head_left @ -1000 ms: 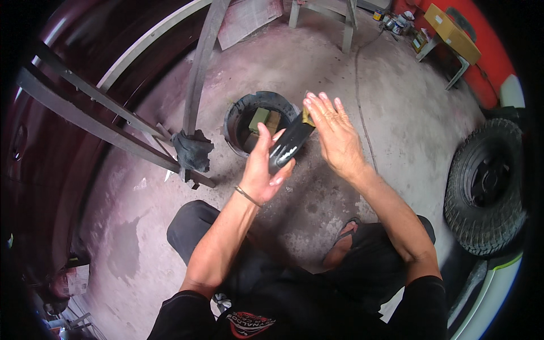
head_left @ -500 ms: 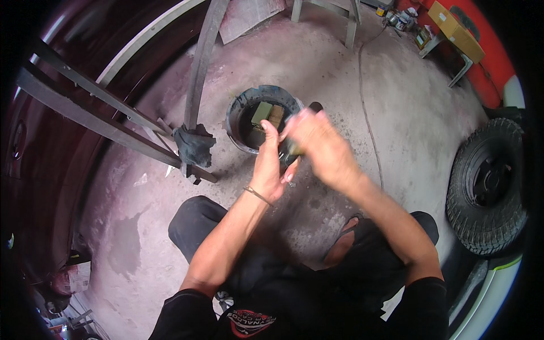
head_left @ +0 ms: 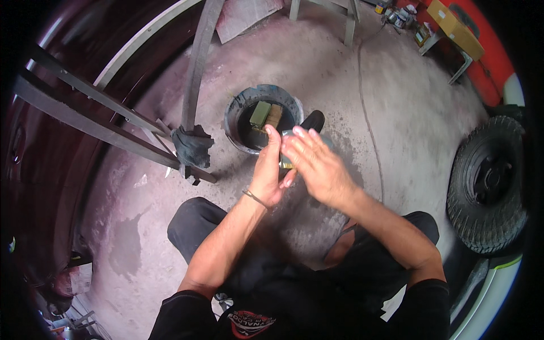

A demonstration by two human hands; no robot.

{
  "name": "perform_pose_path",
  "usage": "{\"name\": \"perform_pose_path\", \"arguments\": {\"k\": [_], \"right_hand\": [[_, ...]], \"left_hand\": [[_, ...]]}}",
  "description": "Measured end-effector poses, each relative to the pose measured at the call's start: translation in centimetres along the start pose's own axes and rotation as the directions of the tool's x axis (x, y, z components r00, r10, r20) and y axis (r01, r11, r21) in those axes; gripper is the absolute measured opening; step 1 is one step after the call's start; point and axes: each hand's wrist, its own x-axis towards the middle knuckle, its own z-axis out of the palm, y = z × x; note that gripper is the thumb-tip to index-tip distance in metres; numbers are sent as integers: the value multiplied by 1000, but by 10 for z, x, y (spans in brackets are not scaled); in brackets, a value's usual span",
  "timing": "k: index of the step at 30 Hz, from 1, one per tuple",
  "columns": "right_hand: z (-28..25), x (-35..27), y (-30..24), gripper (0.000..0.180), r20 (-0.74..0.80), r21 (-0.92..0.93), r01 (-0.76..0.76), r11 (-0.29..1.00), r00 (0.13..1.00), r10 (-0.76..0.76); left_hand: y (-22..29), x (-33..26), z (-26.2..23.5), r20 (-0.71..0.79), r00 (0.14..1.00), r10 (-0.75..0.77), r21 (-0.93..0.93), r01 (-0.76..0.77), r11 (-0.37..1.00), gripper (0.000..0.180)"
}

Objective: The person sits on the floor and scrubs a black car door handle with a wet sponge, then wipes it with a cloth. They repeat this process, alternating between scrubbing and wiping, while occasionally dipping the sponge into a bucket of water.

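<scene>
My left hand [head_left: 268, 173] is wrapped round a black, elongated part [head_left: 313, 120], its thumb up along the near side. The part's rounded end sticks out beyond my fingers; its kind I cannot make out. Over it lies my right hand [head_left: 324, 170], palm down, fingers pressed together on a thin grey sheet [head_left: 325, 139] that looks like sandpaper. A yellowish edge shows beneath the right fingers. Just beyond both hands stands a dark round tub [head_left: 231, 126] on the floor. In it are a green block [head_left: 260, 114] and a tan block [head_left: 273, 117], side by side.
At left, metal stand legs [head_left: 195, 73] carry a dark rag [head_left: 192, 146] beside a dark red car panel [head_left: 51, 164]. A cable [head_left: 366, 113] crosses the stained floor. To the right lies a tyre [head_left: 484, 184]; a cardboard box [head_left: 453, 28] is at far right.
The right hand, blurred before, is sharper now and lies flatter over the part. The part's protruding end has come slightly nearer. My left hand has hardly moved.
</scene>
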Motion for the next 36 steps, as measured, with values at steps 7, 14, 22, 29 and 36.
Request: {"name": "perform_pose_path", "arguments": {"k": [7, 14, 22, 29, 36], "right_hand": [[-61, 22, 44, 51, 148, 214, -327, 920, 942, 301], [-64, 9, 27, 49, 197, 172, -469, 866, 878, 436], [-43, 6, 19, 50, 103, 241, -738, 630, 665, 740], [-15, 17, -27, 51, 263, 262, -732, 629, 681, 683], [-23, 41, -13, 53, 320, 298, -776, 555, 629, 708]], "left_hand": [[40, 13, -40, 281, 941, -190, 91, 171, 981, 93], [56, 27, -46, 347, 912, -218, -144, 282, 949, 119], [-6, 31, 5, 70, 971, 231, 90, -236, 968, 80], [-11, 36, 2, 51, 913, 405, -12, -405, 914, 50], [-18, 36, 9, -23, 860, 509, 26, -508, 861, 40]]}}
